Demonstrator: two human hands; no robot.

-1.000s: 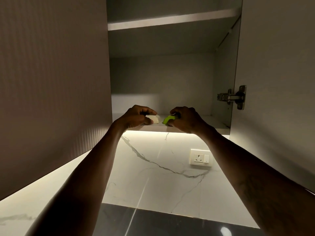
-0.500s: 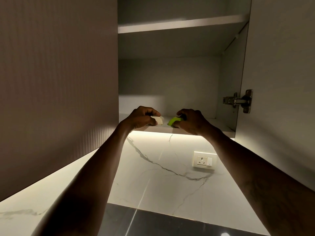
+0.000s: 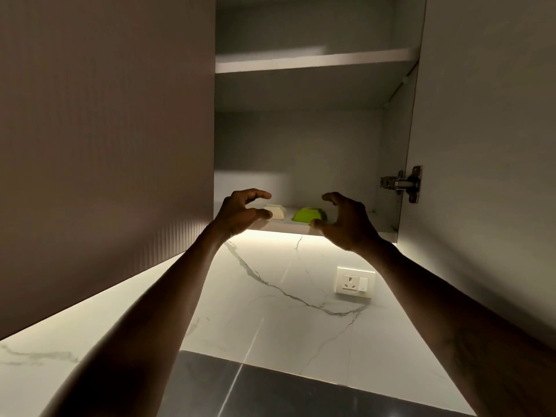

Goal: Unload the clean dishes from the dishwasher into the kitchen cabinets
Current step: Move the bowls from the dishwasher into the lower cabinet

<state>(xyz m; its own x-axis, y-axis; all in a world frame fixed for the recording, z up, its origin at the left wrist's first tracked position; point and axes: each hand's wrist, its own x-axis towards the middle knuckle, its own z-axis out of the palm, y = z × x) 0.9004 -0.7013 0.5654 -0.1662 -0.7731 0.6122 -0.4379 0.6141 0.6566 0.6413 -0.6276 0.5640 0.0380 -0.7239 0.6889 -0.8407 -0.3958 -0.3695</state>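
Two small bowls stand side by side on the bottom shelf [image 3: 301, 227] of the open wall cabinet: a cream one [image 3: 277, 211] on the left and a lime green one [image 3: 308, 215] on the right. My left hand [image 3: 242, 212] hovers just in front of the cream bowl, fingers loosely spread, thumb close to its side, holding nothing. Off to the green bowl's right, my right hand [image 3: 346, 221] is raised with fingers apart and also holds nothing.
The upper shelf [image 3: 313, 60] of the cabinet is bare. The cabinet door [image 3: 487, 145] stands open on the right with its metal hinge [image 3: 401, 183]. A closed ribbed door [image 3: 105, 145] fills the left. Below are a marble backsplash with a wall socket [image 3: 355, 282] and a dark counter [image 3: 270, 389].
Both hands have let go of the bowls and drawn back a little from the shelf, fingers spreading. The cream and green bowls now sit on the bottom shelf.
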